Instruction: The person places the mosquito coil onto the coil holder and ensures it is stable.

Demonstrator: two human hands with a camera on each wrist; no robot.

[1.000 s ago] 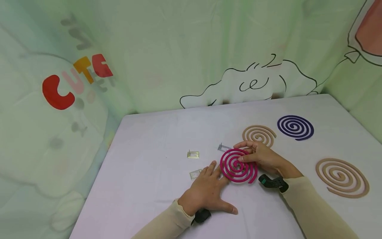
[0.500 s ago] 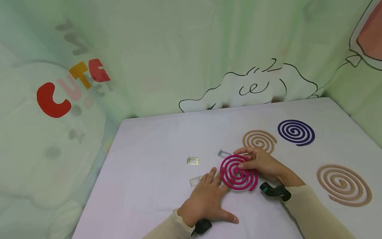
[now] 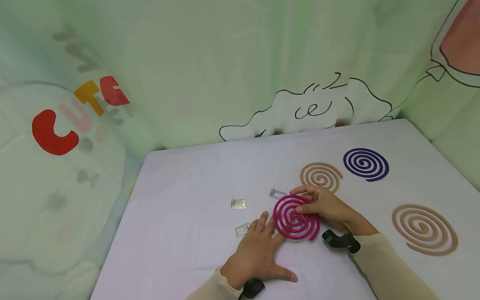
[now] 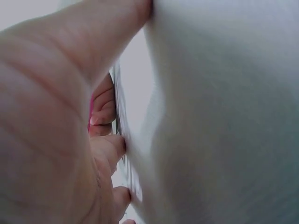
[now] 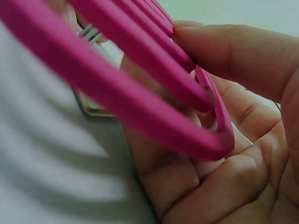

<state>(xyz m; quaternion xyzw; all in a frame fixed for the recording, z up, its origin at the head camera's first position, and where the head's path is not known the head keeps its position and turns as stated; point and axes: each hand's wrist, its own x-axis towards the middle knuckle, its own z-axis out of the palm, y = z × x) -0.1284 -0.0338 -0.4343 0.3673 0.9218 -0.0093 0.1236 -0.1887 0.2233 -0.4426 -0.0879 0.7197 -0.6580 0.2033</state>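
A pink mosquito coil [image 3: 296, 217] is tilted a little above the table. My right hand [image 3: 330, 208] pinches it, thumb on top near its centre and fingers underneath, as the right wrist view shows. My left hand [image 3: 258, 254] lies spread on the table with straight fingers; its foremost fingertips reach under the coil's left edge. In the left wrist view, fingertips [image 4: 122, 196] touch the white surface. Below the coil, the right wrist view shows the gold edge of a small metal stand [image 5: 96, 111], mostly hidden. Whether the left fingers touch this stand, I cannot tell.
Three small metal stands lie near the hands: a gold one [image 3: 238, 203], a pale one [image 3: 242, 230] by the left fingers and a silver one [image 3: 277, 193]. Two tan coils [image 3: 423, 230] and a dark blue coil [image 3: 365, 164] lie at right. Curtains enclose the table.
The head view has shifted slightly. Both hands and the pink mosquito coil keep nearly the same position relative to the table.
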